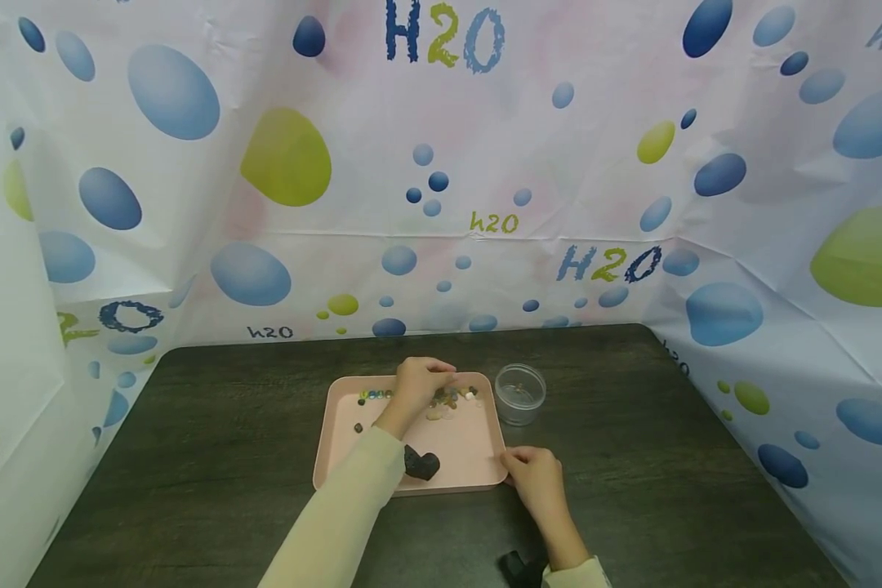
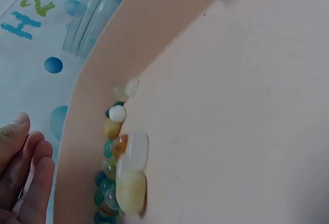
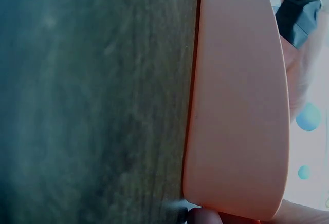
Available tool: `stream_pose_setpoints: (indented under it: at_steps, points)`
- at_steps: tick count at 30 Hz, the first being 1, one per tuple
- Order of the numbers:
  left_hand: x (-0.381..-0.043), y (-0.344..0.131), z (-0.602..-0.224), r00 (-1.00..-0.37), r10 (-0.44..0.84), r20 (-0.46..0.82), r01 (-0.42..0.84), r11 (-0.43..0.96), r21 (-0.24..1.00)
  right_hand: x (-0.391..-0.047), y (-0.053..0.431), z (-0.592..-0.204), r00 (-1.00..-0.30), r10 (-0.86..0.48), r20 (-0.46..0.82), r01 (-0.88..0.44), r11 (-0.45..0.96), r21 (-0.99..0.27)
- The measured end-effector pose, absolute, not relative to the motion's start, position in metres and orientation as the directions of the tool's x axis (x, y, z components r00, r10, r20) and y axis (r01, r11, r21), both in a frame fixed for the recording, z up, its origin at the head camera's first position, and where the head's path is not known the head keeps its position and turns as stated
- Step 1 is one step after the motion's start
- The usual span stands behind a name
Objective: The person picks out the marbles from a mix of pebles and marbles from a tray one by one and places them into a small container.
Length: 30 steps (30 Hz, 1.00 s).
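A pink tray (image 1: 470, 457) lies on the table, holding small polished stones (image 1: 448, 400) heaped along its far right side. A row of beads (image 1: 376, 394) runs along the far left edge, with dark pieces below it. My left hand (image 1: 416, 387) hovers over the far rim beside the heap. In the left wrist view its fingers (image 2: 38, 183) are relaxed close to the thumb; nothing shows between them. White, yellow and green stones (image 2: 131, 193) sit against the tray wall there. My right hand (image 1: 535, 478) grips the near right corner of the tray; its fingertips barely show in the right wrist view.
A round clear container (image 1: 519, 394) stands just right of the tray. A black strap piece (image 1: 421, 464) around the left wrist overlaps the tray, and another (image 1: 522, 569) is at the right wrist. A printed curtain (image 1: 441, 269) hangs behind the dark table (image 1: 228, 457).
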State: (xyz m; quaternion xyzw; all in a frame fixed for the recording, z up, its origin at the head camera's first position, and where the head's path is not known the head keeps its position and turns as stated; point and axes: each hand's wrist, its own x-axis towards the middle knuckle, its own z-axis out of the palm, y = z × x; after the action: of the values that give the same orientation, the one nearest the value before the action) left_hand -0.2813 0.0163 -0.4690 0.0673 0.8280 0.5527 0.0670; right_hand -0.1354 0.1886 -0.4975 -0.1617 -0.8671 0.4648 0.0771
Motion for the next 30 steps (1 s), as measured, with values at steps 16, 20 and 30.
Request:
stream_pose_setpoints:
  at_steps: [16, 20, 30]
  points:
    - [-0.279, -0.006, -0.487, -0.969, 0.236, -0.079, 0.038, 0.454, 0.89, -0.136, 0.188, -0.498, -0.934, 0.356, -0.026, 0.215, 0.503, -0.837]
    - [-0.278, -0.007, -0.491, -0.967, 0.247, -0.06, 0.068, 0.481, 0.874, -0.136, 0.187, -0.499, -0.935, 0.355, -0.026, 0.214, 0.502, -0.838]
    - [-0.276, -0.016, -0.496, -0.96, 0.269, -0.072, 0.069, 0.48, 0.875, -0.136, 0.188, -0.496, -0.933, 0.358, -0.044, 0.234, 0.51, -0.828]
